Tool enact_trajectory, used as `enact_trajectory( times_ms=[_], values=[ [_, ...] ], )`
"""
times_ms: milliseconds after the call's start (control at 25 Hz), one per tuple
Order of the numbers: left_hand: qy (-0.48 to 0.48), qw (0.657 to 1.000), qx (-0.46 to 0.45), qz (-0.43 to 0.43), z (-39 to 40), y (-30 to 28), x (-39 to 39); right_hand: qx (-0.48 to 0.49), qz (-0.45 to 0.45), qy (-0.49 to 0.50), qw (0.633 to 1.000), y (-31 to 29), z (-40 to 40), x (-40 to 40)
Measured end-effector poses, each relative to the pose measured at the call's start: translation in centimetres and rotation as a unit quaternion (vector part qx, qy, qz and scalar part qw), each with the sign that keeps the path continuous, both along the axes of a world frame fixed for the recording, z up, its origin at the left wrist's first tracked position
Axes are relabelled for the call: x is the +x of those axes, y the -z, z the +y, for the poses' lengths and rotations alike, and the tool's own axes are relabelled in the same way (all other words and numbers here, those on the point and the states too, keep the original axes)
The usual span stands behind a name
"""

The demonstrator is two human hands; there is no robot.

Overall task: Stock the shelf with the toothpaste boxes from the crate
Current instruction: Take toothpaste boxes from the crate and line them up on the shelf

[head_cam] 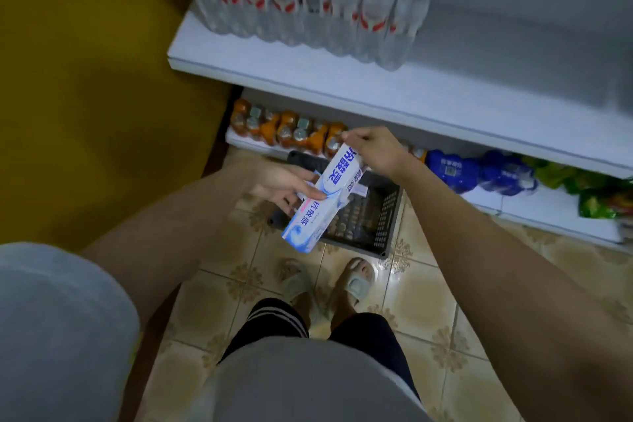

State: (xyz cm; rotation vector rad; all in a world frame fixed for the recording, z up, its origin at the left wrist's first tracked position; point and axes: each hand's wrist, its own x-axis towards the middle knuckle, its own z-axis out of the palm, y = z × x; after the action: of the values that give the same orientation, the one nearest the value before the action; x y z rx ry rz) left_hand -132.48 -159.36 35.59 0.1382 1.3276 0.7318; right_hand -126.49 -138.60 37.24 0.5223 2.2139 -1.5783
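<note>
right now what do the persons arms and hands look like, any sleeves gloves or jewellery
Both forearms are bare down to the hands: no gloves, and no watch, bracelet or ring shows on the left hand or the right hand. The only clothing on the arms is a short light grey sleeve on the left upper arm. No right sleeve is in view.

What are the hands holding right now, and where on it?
Both hold toothpaste boxes above the crate. The left hand grips them at the middle; the right hand pinches the far end.
</note>
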Motion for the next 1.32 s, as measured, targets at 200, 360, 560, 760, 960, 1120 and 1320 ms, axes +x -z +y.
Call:
enact_trajectory(
  times_ms=[200,360,560,760,960,1120,1320],
  values=[
    [-0.036,0.995,0.077,0.044,0.4,-7.5,-0.8,-0.035,0.027,0.032,0.999,-10.0,-0.8,-0.7],
    [-0.233,0.956,0.174,0.037,0.6,-11.8,-1.7,-0.137,-0.086,0.011,0.987,-13.0,0.0,1.4],
    [-0.324,0.915,0.228,0.080,1.2,-16.8,-4.2,-0.237,-0.072,0.009,0.969,-17.8,0.5,1.1],
    [-0.345,0.890,0.291,0.063,1.0,-20.6,-6.3,-0.124,0.049,0.007,0.991,-21.9,1.8,-0.6],
    [-0.347,0.867,0.342,0.099,-1.3,-27.0,-11.4,-0.009,0.137,0.009,0.991,-27.6,5.1,-1.4],
    [-0.270,0.883,0.329,0.197,-0.9,-33.5,-13.3,0.037,0.184,0.010,0.982,-33.3,5.4,-2.4],
    [-0.199,0.880,0.327,0.281,-0.2,-42.8,-15.2,0.141,0.240,0.019,0.960,-41.4,5.1,-3.1]
  ],
)
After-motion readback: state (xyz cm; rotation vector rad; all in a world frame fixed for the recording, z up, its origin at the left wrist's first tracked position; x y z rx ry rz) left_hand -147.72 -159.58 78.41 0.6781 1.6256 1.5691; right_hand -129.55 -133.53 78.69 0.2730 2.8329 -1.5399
